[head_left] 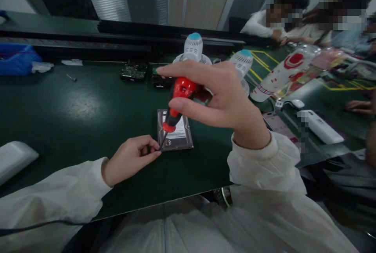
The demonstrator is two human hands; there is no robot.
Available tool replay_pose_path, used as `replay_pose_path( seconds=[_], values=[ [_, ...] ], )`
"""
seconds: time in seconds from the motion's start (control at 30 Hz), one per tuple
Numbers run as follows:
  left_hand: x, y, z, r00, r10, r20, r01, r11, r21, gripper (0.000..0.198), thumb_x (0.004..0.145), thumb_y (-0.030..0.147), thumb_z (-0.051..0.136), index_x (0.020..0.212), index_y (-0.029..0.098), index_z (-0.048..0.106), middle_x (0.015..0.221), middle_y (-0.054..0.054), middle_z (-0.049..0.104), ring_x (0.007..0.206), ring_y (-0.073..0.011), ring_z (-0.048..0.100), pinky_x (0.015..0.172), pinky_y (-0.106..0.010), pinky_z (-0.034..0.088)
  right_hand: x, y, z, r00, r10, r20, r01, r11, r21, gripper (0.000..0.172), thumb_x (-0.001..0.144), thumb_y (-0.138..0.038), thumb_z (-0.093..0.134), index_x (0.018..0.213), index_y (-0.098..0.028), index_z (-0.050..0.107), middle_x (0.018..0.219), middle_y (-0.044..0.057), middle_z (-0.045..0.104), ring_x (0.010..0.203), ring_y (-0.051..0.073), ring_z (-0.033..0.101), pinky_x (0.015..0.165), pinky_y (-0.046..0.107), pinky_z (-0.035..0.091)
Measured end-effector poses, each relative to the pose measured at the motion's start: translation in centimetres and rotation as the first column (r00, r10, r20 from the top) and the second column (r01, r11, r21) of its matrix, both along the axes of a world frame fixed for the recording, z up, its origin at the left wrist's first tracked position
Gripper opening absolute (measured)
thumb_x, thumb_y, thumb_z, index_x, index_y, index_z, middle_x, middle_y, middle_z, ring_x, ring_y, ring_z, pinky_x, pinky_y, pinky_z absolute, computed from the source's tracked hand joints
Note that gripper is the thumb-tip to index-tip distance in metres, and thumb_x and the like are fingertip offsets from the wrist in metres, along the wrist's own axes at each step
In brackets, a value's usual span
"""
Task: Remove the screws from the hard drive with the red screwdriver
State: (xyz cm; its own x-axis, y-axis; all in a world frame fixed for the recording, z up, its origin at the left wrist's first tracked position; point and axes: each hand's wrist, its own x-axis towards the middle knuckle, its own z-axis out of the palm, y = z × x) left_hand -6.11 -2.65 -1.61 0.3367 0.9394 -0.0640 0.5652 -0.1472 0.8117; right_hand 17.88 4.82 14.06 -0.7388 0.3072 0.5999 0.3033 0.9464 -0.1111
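The right hand [217,96] gripped a red-and-black screwdriver with a thin dark shaft [175,116] near the centre of the frame, its thumb along the handle and its index finger reaching across the top. A flat rectangular hard drive with a dark metal casing and white label [179,142] lay just below centre on a dark green tabletop [88,125]. The left hand [129,158], fingers curled, rested by the drive's lower-left corner; whether it pinched the shaft, the casing or something small could not be told. The shaft leaned, its top toward the upper right, so a twist at that slant seemed likely to make the tip ride out and chew a screw head, if one sat there. A slip could also have scratched the casing or jabbed the left fingertips, being so close to the tip. With only those fingertips near one corner, the drive might have swivelled under a hard turn.
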Motion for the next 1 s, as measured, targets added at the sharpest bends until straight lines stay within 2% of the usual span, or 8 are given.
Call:
replay_pose_path(
  seconds=[0.13,0.3,0.47,0.6,0.67,0.8,0.9,1.0],
  values=[
    [0.05,0.03,-0.01,1.000,0.001,-0.001,-0.001,1.000,-0.007,0.025,0.089,0.045,0.067,0.091,0.020,0.067,0.073,0.003,0.061,0.062,-0.0119,0.053,0.054,-0.024,0.041,-0.22,0.03,-0.17,0.999,0.036,0.030,-0.035,0.998,-0.049,0.050,0.103,-0.031,0.040,0.144,-0.004,0.046,0.134,0.005,0.065,0.092,0.004,0.065,0.087,0.017,0.049],
    [0.03,0.01,0.00,1.000,0.001,0.012,-0.001,1.000,-0.013,0.027,0.089,0.047,0.067,0.092,0.019,0.067,0.075,0.002,0.062,0.062,-0.0120,0.054,0.054,-0.024,0.042,-0.31,-0.17,-0.09,0.999,0.033,-0.043,-0.034,0.999,-0.026,0.038,0.100,-0.036,0.054,0.121,-0.006,0.064,0.104,0.001,0.074,0.069,0.002,0.059,0.072,0.018,0.049],
    [0.01,0.04,0.07,1.000,-0.007,0.001,0.007,1.000,-0.018,0.027,0.089,0.046,0.067,0.092,0.020,0.067,0.075,0.002,0.062,0.063,-0.0121,0.053,0.054,-0.024,0.042,-0.05,-0.10,0.01,0.997,0.066,0.035,-0.063,0.996,-0.070,0.046,0.102,-0.027,0.040,0.141,-0.005,0.050,0.120,0.003,0.070,0.089,0.005,0.065,0.082,0.018,0.050],
    [-0.06,0.07,-0.14,1.000,-0.007,0.006,0.007,1.000,0.005,0.026,0.089,0.046,0.067,0.091,0.020,0.067,0.074,0.002,0.062,0.062,-0.0120,0.053,0.054,-0.024,0.041,-0.11,0.00,-0.19,0.999,-0.044,-0.017,0.044,0.999,0.027,0.047,0.098,-0.044,0.054,0.126,-0.008,0.061,0.115,0.002,0.072,0.074,0.003,0.065,0.075,0.019,0.051],
    [-0.08,0.06,-0.19,1.000,-0.011,0.010,0.011,1.000,0.010,0.026,0.089,0.046,0.067,0.091,0.020,0.067,0.075,0.002,0.062,0.063,-0.0120,0.054,0.054,-0.024,0.041,0.01,-0.03,-0.15,0.996,-0.084,-0.007,0.084,0.994,0.071,0.052,0.098,-0.052,0.048,0.125,-0.009,0.062,0.114,0.002,0.072,0.071,0.003,0.065,0.073,0.018,0.050],
    [0.00,0.01,0.06,1.000,-0.017,0.008,0.016,1.000,0.008,0.025,0.089,0.044,0.067,0.090,0.019,0.068,0.075,0.002,0.063,0.063,-0.0117,0.053,0.054,-0.024,0.041,0.31,-0.09,0.02,0.997,-0.051,0.050,0.047,0.996,0.081,0.053,0.104,-0.041,0.028,0.139,-0.008,0.052,0.121,0.003,0.070,0.074,0.001,0.063,0.073,0.017,0.049],
    [0.12,0.03,0.26,1.000,-0.014,0.017,0.014,1.000,0.010,0.023,0.089,0.042,0.067,0.089,0.019,0.067,0.073,0.002,0.061,0.062,-0.0112,0.052,0.054,-0.023,0.041,0.25,0.02,-0.06,0.996,-0.088,0.004,0.088,0.993,0.080,0.047,0.102,-0.046,0.042,0.124,-0.010,0.061,0.106,0.001,0.072,0.067,0.001,0.059,0.071,0.019,0.048],
    [0.15,0.10,0.23,1.000,-0.013,0.023,0.012,1.000,0.021,0.022,0.089,0.042,0.067,0.090,0.019,0.067,0.072,0.002,0.061,0.061,-0.0110,0.051,0.053,-0.024,0.041,0.07,0.30,-0.20,0.988,-0.153,-0.004,0.153,0.986,0.064,0.050,0.098,-0.060,0.048,0.104,-0.014,0.066,0.082,-0.002,0.064,0.062,0.003,0.054,0.068,0.021,0.047]
  ],
)
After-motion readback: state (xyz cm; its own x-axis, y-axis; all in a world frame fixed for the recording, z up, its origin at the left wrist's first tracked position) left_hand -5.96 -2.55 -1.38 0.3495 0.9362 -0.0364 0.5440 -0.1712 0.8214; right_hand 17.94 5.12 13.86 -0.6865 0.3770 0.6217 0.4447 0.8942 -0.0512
